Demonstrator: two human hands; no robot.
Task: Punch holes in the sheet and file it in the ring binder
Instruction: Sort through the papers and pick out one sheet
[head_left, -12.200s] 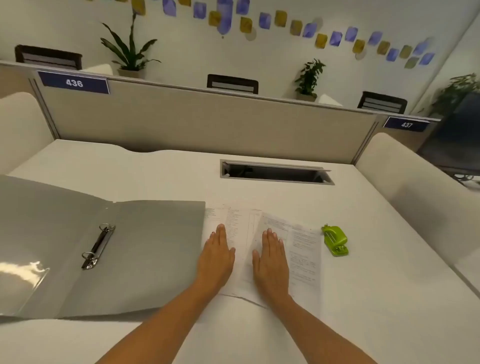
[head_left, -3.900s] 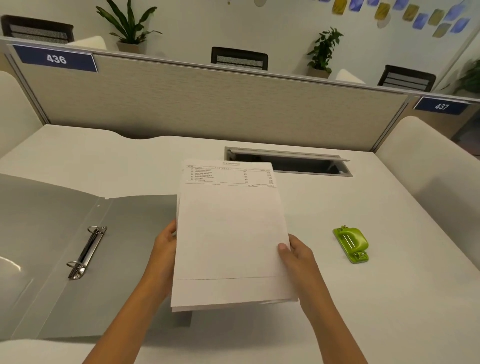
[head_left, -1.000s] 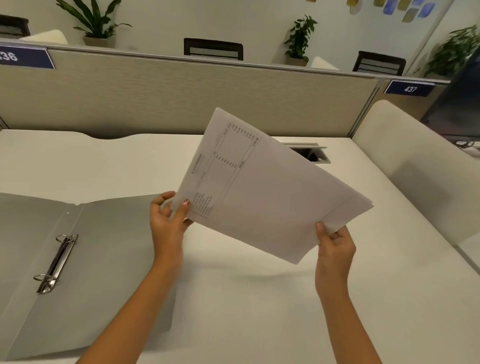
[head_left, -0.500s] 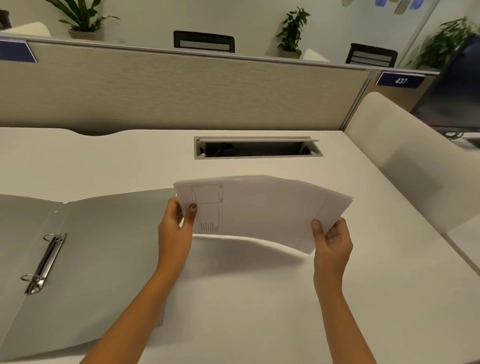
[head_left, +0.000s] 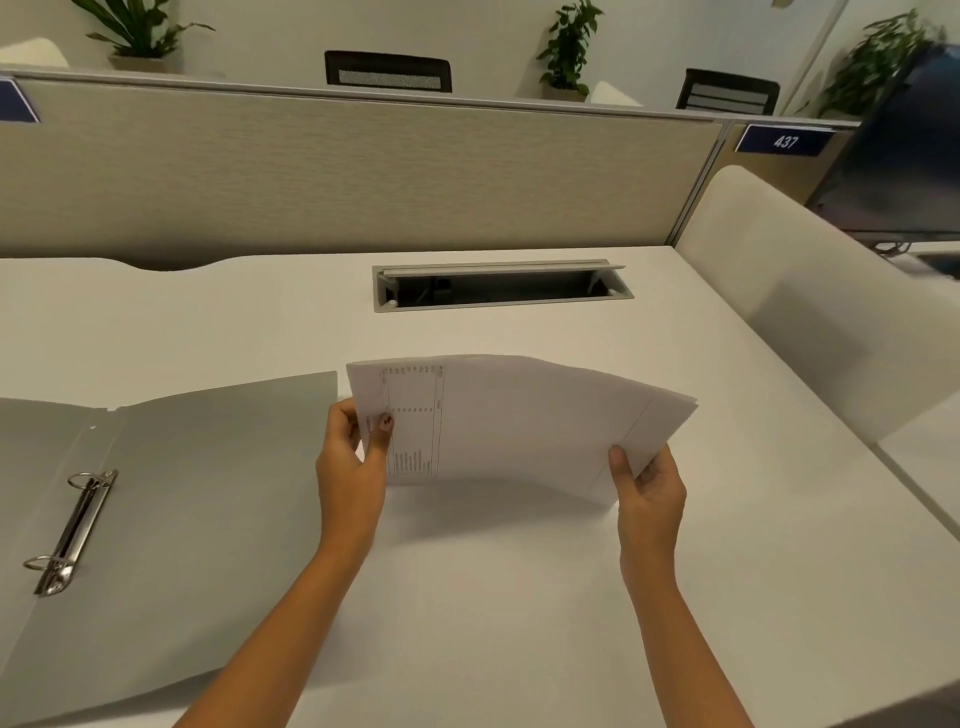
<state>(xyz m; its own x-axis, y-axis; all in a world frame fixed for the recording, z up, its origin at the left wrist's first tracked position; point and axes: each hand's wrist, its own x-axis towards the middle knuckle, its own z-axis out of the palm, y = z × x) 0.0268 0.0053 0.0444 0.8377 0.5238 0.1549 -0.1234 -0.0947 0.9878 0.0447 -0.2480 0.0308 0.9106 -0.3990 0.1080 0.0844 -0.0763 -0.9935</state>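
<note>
Both hands, left hand and right hand, hold bowed sheets beside open binder.

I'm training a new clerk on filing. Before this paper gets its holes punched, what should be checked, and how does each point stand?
1. Sheets held at both ends: ok; left hand and right hand pinch them above the desk.
2. Edges squared: not ok; corners at the right end are fanned.
3. Hole punch within reach: cannot tell; none in view.
4. Ring binder lying open: ok.
5. Rings opened for filing: not ok; they look closed.
</note>
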